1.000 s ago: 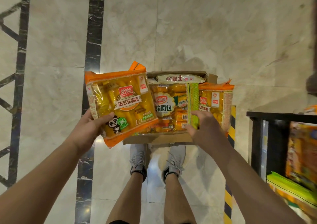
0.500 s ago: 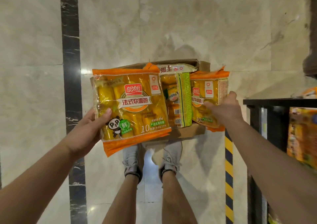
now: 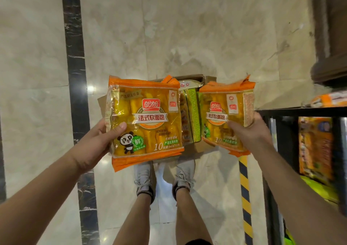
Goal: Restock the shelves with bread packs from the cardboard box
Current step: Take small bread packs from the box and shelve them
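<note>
My left hand grips an orange and yellow bread pack by its left edge, held flat above the floor. My right hand grips a second orange bread pack by its lower right part. Between and under both packs sits the open cardboard box on the floor, with green-edged bread packs still inside. The black shelves stand at the right, with an orange pack on top and more packs on the level below.
My feet in grey shoes stand just behind the box on the marble floor. A yellow and black striped strip runs along the floor beside the shelf. A dark stone band crosses the floor at the left. A dark wooden column base stands at the upper right.
My right hand has lifted the second pack clear of the box and moved it right toward the shelves. The left pack has risen and shifted toward the middle.
</note>
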Available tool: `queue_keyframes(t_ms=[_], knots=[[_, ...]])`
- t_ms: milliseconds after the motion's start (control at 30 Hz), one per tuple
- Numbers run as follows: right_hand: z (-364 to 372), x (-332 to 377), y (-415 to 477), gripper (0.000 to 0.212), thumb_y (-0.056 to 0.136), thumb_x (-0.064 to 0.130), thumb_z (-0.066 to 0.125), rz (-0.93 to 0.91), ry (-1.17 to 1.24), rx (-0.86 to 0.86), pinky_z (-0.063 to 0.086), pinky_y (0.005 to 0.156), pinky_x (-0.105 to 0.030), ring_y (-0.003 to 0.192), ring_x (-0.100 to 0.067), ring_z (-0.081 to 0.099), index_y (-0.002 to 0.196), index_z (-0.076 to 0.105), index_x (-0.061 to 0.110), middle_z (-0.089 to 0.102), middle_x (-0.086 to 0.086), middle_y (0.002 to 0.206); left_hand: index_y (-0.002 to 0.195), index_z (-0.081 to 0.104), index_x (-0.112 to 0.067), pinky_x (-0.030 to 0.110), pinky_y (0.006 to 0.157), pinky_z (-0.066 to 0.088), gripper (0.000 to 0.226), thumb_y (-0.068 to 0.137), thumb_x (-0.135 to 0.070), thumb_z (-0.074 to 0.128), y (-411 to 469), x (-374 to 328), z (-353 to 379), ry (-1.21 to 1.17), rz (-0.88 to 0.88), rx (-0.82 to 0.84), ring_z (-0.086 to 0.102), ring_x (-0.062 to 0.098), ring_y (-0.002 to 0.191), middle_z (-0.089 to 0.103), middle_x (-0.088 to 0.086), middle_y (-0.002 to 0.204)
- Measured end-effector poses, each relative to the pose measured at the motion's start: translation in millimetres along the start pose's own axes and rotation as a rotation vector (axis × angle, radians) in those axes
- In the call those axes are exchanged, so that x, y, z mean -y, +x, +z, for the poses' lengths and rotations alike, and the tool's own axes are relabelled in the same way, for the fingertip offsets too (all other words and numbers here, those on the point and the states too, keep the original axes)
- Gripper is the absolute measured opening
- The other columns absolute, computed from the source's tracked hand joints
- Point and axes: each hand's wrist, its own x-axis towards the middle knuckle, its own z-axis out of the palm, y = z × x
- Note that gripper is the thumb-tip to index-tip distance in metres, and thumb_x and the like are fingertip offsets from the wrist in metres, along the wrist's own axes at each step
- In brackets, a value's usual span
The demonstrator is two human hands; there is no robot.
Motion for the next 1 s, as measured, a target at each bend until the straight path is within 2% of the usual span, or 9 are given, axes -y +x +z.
queue_keyframes(t_ms=[100, 200, 367, 467, 600, 767, 900, 933, 1000], knots=[[-35.7, 7.3, -27.8, 0.057, 0.086, 0.043, 0.079, -0.021, 0.201, 0.121, 0.053, 0.093, -0.041, 0.114, -0.017, 0.067, 0.138, 0.055, 0.036, 0.07, 0.015, 0.12, 0.141, 0.056, -0.035, 0.051, 0.101, 0.057, 0.058, 0.087, -0.049, 0.069, -16.5, -25.2, 4.5, 0.025, 0.006, 0.011, 0.076, 0.023, 0.111, 0.077, -0.002, 0.124], [-74.2, 20.0, -68.7, 0.049, 0.089, 0.033, 0.077, -0.063, 0.358, 0.207, 0.055, 0.084, -0.031, 0.104, -0.006, 0.071, 0.133, 0.057, 0.039, 0.073, 0.018, 0.115, 0.144, 0.054, -0.034, 0.053, 0.103, 0.055, 0.056, 0.09, -0.043, 0.065, -42.2, -56.1, 5.7, 0.087, 0.029, 0.057, 0.076, 0.025, 0.113, 0.076, 0.0, 0.127], [-142.6, 32.4, -146.6, 0.056, 0.08, 0.032, 0.081, -0.062, 0.551, 0.216, 0.057, 0.097, -0.045, 0.103, -0.011, 0.075, 0.132, 0.06, 0.037, 0.076, 0.014, 0.116, 0.141, 0.058, -0.026, 0.038, 0.088, 0.065, 0.112, 0.046, -0.072, 0.095, -110.9, -131.0, 0.8, 0.18, 0.092, 0.116, 0.075, 0.028, 0.114, 0.076, 0.006, 0.128], [-180.0, 42.1, -204.1, 0.068, 0.076, 0.033, 0.082, -0.125, 0.705, 0.21, 0.055, 0.1, -0.048, 0.115, -0.021, 0.071, 0.139, 0.056, 0.03, 0.074, 0.005, 0.125, 0.14, 0.059, -0.021, 0.034, 0.079, 0.066, 0.12, 0.038, -0.07, 0.098, -150.0, -178.1, 0.4, 0.21, 0.147, 0.178, 0.077, 0.03, 0.11, 0.077, 0.009, 0.126], [-211.5, 45.1, -282.9, 0.088, 0.064, 0.054, 0.092, -0.189, 0.877, 0.12, 0.049, 0.107, -0.054, 0.121, -0.027, 0.068, 0.14, 0.056, 0.027, 0.071, -0.001, 0.132, 0.134, 0.061, -0.024, 0.03, 0.083, 0.065, 0.115, 0.035, -0.069, 0.098, -194.1, -232.9, 10.9, 0.278, 0.264, 0.281, 0.077, 0.026, 0.11, 0.078, 0.006, 0.122], [-222.2, 33.6, -391.7, 0.058, 0.086, 0.035, 0.075, -0.22, 1.051, -0.104, 0.046, 0.11, -0.058, 0.123, -0.029, 0.067, 0.14, 0.056, 0.027, 0.07, -0.004, 0.133, 0.133, 0.065, -0.016, 0.046, 0.092, 0.063, 0.108, 0.043, -0.063, 0.1, -225.2, -273.8, 34.3, 0.292, 0.374, 0.462, 0.078, 0.027, 0.104, 0.075, 0.016, 0.126], [-208.7, 7.1, -481.5, 0.089, 0.069, 0.057, 0.089, -0.18, 1.116, -0.282, 0.044, 0.111, -0.058, 0.126, -0.029, 0.065, 0.145, 0.053, 0.028, 0.067, -0.002, 0.138, 0.138, 0.061, -0.003, 0.049, 0.086, 0.064, 0.049, 0.099, -0.033, 0.064, -237.7, -279.1, 64.9, 0.351, 0.407, 0.663, 0.077, 0.033, 0.104, 0.07, 0.027, 0.131], [-204.4, -1.6, -503.4, 0.096, 0.063, 0.06, 0.091, -0.156, 1.137, -0.341, 0.046, 0.11, -0.058, 0.125, -0.027, 0.065, 0.145, 0.052, 0.029, 0.068, 0.0, 0.137, 0.138, 0.061, -0.003, 0.051, 0.087, 0.062, 0.049, 0.099, -0.033, 0.065, -244.2, -277.5, 75.9, 0.362, 0.414, 0.705, 0.077, 0.034, 0.106, 0.07, 0.027, 0.132], [-193.6, -21.5, -546.3, 0.105, 0.054, 0.065, 0.093, -0.091, 1.159, -0.453, 0.049, 0.107, -0.056, 0.122, -0.025, 0.068, 0.144, 0.052, 0.029, 0.07, 0.001, 0.133, 0.137, 0.062, -0.006, 0.048, 0.086, 0.064, 0.08, 0.076, -0.05, 0.089, -254.4, -269.9, 98.7, 0.418, 0.424, 0.77, 0.077, 0.031, 0.105, 0.074, 0.02, 0.127]])
